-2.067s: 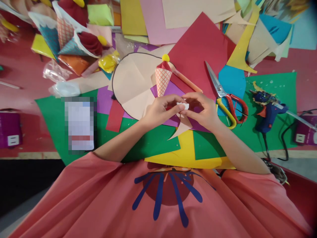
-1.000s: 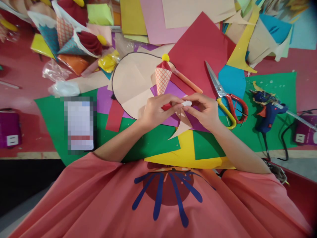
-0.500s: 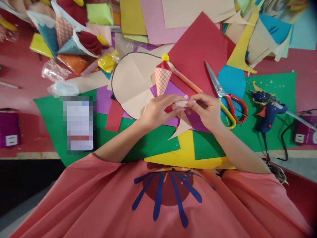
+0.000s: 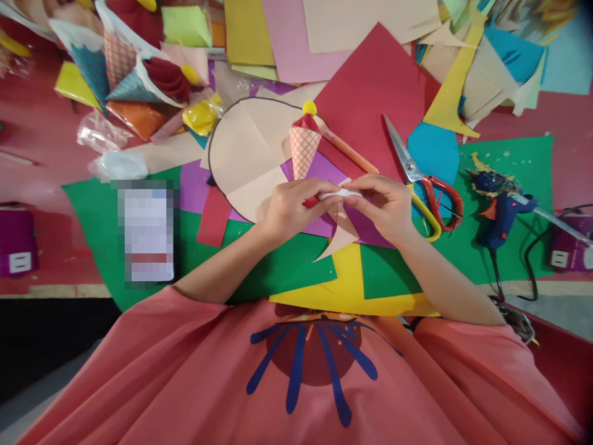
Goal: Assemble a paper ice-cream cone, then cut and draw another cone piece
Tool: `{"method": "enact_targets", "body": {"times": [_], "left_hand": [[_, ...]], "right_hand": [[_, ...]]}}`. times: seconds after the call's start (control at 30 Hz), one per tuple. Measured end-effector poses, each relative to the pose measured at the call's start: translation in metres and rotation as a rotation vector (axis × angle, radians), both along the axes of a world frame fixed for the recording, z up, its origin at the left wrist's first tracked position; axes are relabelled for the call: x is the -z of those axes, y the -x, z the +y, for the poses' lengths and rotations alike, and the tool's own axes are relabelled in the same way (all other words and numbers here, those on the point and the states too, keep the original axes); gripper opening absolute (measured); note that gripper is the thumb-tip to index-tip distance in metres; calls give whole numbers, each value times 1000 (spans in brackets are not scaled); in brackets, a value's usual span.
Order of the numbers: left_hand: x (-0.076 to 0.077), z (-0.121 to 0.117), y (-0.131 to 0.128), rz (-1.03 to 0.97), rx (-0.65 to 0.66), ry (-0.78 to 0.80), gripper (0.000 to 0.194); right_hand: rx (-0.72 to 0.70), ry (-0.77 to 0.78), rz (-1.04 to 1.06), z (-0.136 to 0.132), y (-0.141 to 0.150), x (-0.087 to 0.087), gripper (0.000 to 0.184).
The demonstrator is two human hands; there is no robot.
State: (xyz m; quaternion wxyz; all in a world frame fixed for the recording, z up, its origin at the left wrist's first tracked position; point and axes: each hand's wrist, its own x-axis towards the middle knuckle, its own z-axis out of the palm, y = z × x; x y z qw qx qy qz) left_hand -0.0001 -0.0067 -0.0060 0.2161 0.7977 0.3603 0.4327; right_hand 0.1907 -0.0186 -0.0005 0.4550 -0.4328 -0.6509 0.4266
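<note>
Between the fingertips of both hands is a small strip of soft white modelling clay (image 4: 343, 193). My left hand (image 4: 296, 207) pinches its left end, and the thumb and fingers of my right hand (image 4: 386, 207) close on its right end. Just beyond my left hand lies a small paper cone (image 4: 304, 148) with an orange lattice pattern, a red filling and a yellow ball (image 4: 309, 108) on top. Its tip is near my left fingers. A red piece partly shows beneath that hand. Below the fingers, a pale curved paper scrap (image 4: 340, 238) rests on purple and green sheets.
Scissors (image 4: 412, 170) with red and yellow handles lie right of my right hand. Farther right is a blue glue gun (image 4: 498, 216) with a cord. A phone (image 4: 149, 235) lies left. Finished-looking cones (image 4: 152, 80) and clay packets (image 4: 185, 26) crowd the back left.
My fingertips have drawn closer together around the white clay, and my right hand has shifted slightly left. The clay now looks shorter and more covered. Other things stay in place.
</note>
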Motion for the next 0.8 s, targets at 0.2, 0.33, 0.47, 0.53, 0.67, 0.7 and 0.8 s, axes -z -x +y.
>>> {"method": "enact_targets", "body": {"times": [0.2,0.33,0.47,0.53,0.67,0.7,0.8], "left_hand": [[0,1,2,-62,44,123,49],[-1,2,1,-56,21,78,25],[-1,0,1,-61,-25,85,18],[-1,-1,1,-48,-36,120,22],[-1,-1,2,-19,-21,128,24],[-2,-1,2,-13,-18,120,23],[-2,-1,3,12,-17,97,23]], "right_hand": [[107,40,74,1,0,-3,7],[85,61,122,1,0,-3,12],[-18,93,162,2,0,-1,32],[-41,74,148,2,-1,1,37],[-46,7,66,2,-2,6,27],[-42,8,61,2,-3,7,24],[-17,44,65,1,-3,7,17]]}}
